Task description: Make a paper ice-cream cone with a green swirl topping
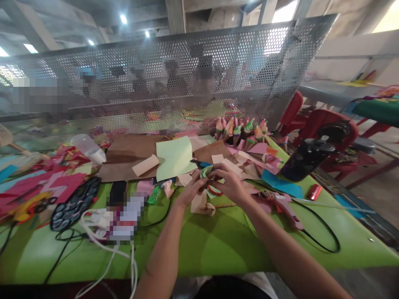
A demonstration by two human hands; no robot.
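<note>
Close together over the middle of the green table, my left hand (191,190) and my right hand (228,179) both have their fingers closed on a small light green paper swirl (205,171). Its lower part is hidden by my fingers. Just beneath the hands lies a curled beige paper scrap (203,206), with a thin brown stick (225,205) beside it. A red ring-shaped item (215,191) shows partly below my right hand. Behind the hands is a pale green sheet (174,158).
Several paper ice cream cones (240,131) stand at the back. A pink glue gun (286,207) and black tumbler (307,155) are on the right. On the left are a yellow glue gun (31,207), white cables (132,265) and a clear bottle (89,147). A perforated metal panel (149,89) rises behind.
</note>
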